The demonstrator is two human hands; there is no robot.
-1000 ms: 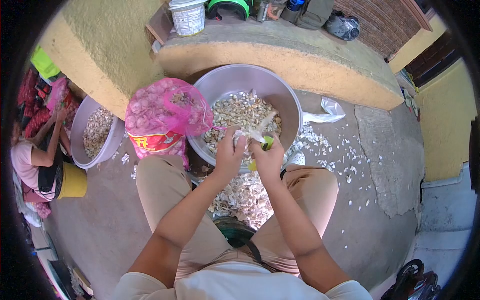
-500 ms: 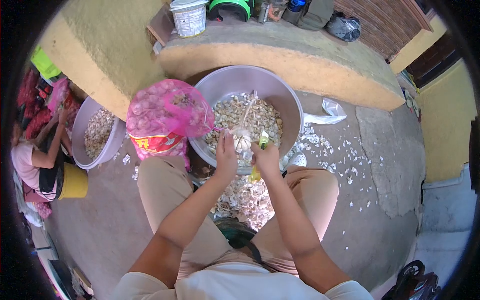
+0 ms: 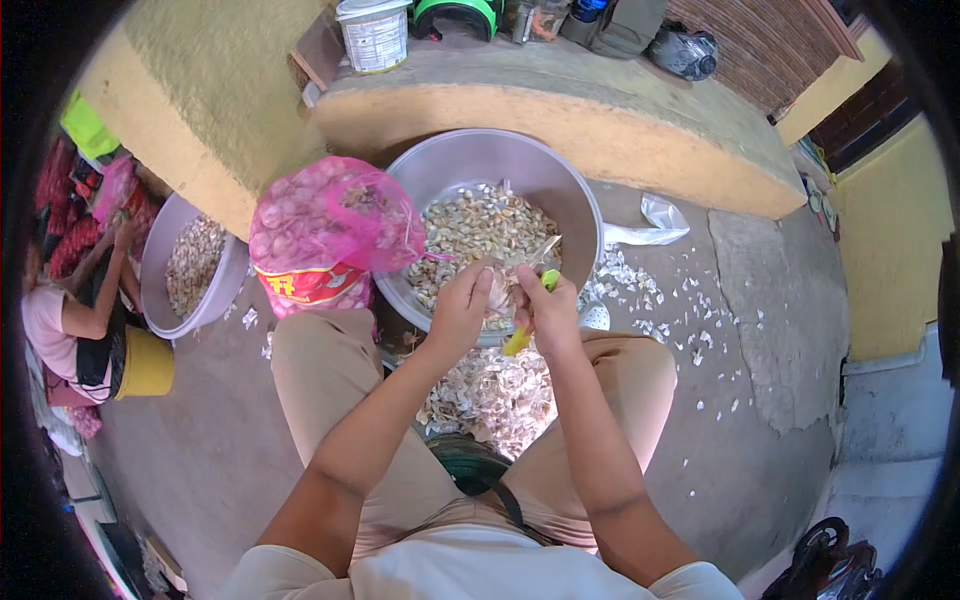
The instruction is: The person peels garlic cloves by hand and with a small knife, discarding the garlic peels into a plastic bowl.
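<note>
My left hand [image 3: 463,303] is closed round one side of a garlic bulb [image 3: 502,297], whose lower part is hidden by the fingers. In my right hand [image 3: 550,312] is a yellow-green cutter knife [image 3: 517,342], sticking out above and below the fist. The right fingertips also touch the bulb. Both hands are over the near rim of a large greyish-purple basin [image 3: 592,200] holding many loose garlic cloves [image 3: 490,222]. Below them, between my knees, lies a heap of garlic skins [image 3: 490,395].
A pink mesh sack of garlic [image 3: 300,225] stands left of the basin. Skin scraps [image 3: 650,290] and a white plastic bag [image 3: 655,225] lie on the right. Farther left, a seated person [image 3: 80,310] works beside another basin [image 3: 160,260]. A concrete ledge [image 3: 560,115] runs behind.
My hands have come together around the bulb, and the right hand has turned with the knife, its top end now tilted right. The garlic stem now leans to the right.
</note>
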